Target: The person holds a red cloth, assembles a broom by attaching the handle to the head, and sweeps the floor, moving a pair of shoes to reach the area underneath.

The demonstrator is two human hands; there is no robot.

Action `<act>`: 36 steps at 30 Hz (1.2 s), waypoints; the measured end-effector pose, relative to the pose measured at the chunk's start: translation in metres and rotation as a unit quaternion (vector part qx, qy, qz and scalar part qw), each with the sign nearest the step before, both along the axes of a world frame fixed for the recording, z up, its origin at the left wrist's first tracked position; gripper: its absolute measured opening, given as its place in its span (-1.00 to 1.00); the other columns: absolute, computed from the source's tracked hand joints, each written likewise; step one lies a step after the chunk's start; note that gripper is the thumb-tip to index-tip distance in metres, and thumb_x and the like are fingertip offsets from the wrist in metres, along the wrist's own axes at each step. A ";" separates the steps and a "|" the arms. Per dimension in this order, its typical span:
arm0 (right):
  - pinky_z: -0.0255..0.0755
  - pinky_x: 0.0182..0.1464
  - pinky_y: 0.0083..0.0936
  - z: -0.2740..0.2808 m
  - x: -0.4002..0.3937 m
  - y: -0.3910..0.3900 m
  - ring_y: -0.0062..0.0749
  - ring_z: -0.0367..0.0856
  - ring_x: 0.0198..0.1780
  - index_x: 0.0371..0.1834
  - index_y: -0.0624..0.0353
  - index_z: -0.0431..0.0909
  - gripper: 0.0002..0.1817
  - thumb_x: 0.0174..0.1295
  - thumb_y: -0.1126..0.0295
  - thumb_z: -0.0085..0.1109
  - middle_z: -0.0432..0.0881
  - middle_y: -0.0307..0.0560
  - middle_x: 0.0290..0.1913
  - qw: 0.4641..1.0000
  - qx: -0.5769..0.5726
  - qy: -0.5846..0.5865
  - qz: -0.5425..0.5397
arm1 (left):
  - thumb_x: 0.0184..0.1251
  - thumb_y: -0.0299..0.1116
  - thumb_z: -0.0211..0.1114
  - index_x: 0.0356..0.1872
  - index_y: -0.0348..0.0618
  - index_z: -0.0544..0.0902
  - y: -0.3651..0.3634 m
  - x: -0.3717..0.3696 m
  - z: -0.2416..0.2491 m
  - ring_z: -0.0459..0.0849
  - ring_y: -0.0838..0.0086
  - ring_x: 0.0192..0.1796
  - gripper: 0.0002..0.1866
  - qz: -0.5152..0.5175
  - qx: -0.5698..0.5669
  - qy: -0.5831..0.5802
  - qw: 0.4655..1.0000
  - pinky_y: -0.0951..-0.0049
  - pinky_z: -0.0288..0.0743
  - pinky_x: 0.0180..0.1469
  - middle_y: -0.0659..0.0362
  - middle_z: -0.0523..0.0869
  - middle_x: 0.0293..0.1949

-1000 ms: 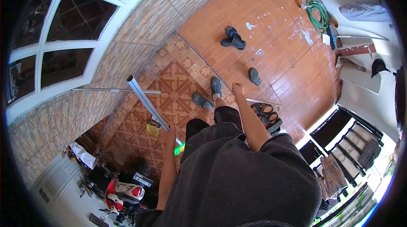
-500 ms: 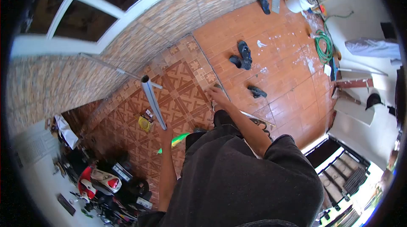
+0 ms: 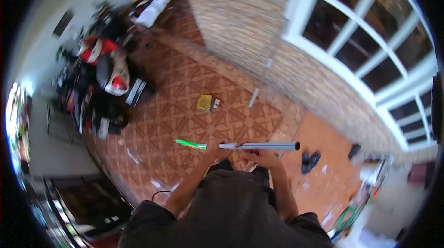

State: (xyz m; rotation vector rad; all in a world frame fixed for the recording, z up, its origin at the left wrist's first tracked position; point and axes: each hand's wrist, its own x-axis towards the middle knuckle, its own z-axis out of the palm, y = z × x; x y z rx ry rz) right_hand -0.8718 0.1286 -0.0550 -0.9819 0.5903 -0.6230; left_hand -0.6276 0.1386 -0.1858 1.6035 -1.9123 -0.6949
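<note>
A grey metal pole (image 3: 273, 146) lies roughly level in front of my body, its dark round end at the right. My left hand (image 3: 214, 149) is wrapped round the pole's thinner left part. Beyond that hand, a bright green piece (image 3: 188, 144) sticks out to the left. My right hand (image 3: 259, 155) is at the pole's middle, fingers curled against its underside and one fingertip over it. On the patterned tiles ahead lie a yellow object (image 3: 204, 102) and a small pale box (image 3: 216, 104).
Motorbikes (image 3: 115, 74) stand at the left. A second thin pole (image 3: 261, 79) leans against the stone-clad wall (image 3: 240, 12). Dark sandals (image 3: 310, 162) lie on the orange floor at the right, with a green hose (image 3: 346, 219) and a white bucket (image 3: 369, 174) farther over.
The view has turned toward the motorbikes. My right hand, previously apart from the pole, has come to it. The pole now lies across in front of me.
</note>
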 end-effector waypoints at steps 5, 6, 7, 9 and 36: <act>0.40 -0.21 -0.61 0.032 0.114 -0.015 -0.52 0.59 -0.28 0.15 0.31 0.44 -0.61 0.34 0.29 0.09 0.66 -0.08 -0.34 0.996 0.003 -0.046 0.082 | -0.12 -0.34 0.41 -0.50 -0.10 0.67 0.013 0.102 -0.017 0.66 0.04 -0.40 -0.86 0.116 -0.018 0.065 0.991 0.16 0.50 -0.39 0.00 0.66 -0.54; 0.36 -0.21 -0.63 0.035 0.130 -0.016 -0.54 0.58 -0.29 0.11 0.33 0.47 -0.60 0.33 0.26 0.08 0.66 -0.06 -0.34 0.994 0.009 -0.054 0.090 | -0.10 -0.34 0.41 -0.49 -0.10 0.67 0.016 0.113 -0.013 0.66 0.04 -0.40 -0.86 0.139 -0.006 0.056 0.989 0.15 0.49 -0.39 0.00 0.66 -0.54; 0.32 -0.19 -0.60 0.033 0.147 -0.019 -0.43 0.60 -0.29 0.11 0.38 0.46 -0.47 0.38 0.07 -0.09 0.69 0.08 -0.30 0.992 -0.052 -0.050 0.102 | -0.09 -0.33 0.40 -0.48 -0.09 0.67 0.016 0.126 -0.008 0.66 0.03 -0.40 -0.87 0.159 0.007 0.048 0.986 0.15 0.49 -0.39 0.00 0.66 -0.54; 0.31 -0.21 -0.57 0.037 0.175 -0.026 -0.36 0.60 -0.30 0.12 0.38 0.46 -0.42 0.40 0.02 -0.17 0.69 0.13 -0.28 0.989 -0.007 -0.087 0.122 | -0.03 -0.31 0.37 -0.49 -0.11 0.64 0.012 0.149 0.007 0.66 0.03 -0.39 -0.87 0.186 0.037 0.014 0.982 0.13 0.48 -0.36 0.01 0.66 -0.52; 0.38 -0.25 -0.48 0.049 0.513 -0.367 -0.38 0.49 -0.24 -0.10 0.02 0.35 -0.79 0.25 0.35 0.12 0.50 -0.09 -0.33 0.944 0.302 -0.002 0.134 | 0.13 -0.13 0.34 0.10 0.00 0.54 -0.325 0.437 0.018 0.72 0.10 -0.17 -0.52 0.293 0.158 0.165 0.928 0.16 0.60 -0.12 0.01 0.75 -0.26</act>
